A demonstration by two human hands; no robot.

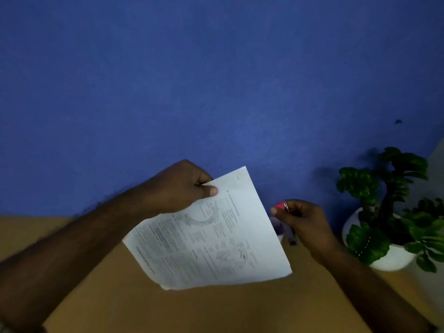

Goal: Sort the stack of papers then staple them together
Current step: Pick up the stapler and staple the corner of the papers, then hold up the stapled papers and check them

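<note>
Head view shows the worktop point(216, 308) nearest, bare brown below the papers point(209, 239). Above it the left hand point(182, 186) pinches the papers by one top corner, lifted clear and tilted, probably so that edge is free for stapling. Just right of the papers, the right hand point(302, 219) has its grip curled round a pink stapler point(280, 205), seemingly ready to bite. Farther right of the papers stands a potted plant point(389, 212) against the blue wall point(216, 80).
</note>
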